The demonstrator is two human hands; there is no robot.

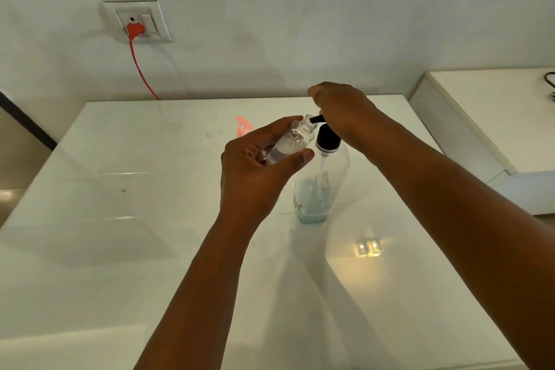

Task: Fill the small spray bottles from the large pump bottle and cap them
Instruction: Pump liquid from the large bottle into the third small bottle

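Nothing readable is showing anywhere in this view. The small spray bottle (289, 141) is carrying only a worn, speckled white patch (whatever print it once had is too broken up to make out), and the large pump bottle (321, 180) is standing with no legible label facing the camera.

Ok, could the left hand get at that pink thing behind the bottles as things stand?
Probably not yet. The left hand grips the uncapped small bottle tilted at the pump spout, so it is busy. The pink thing lies just beyond it on the table, with nothing between.
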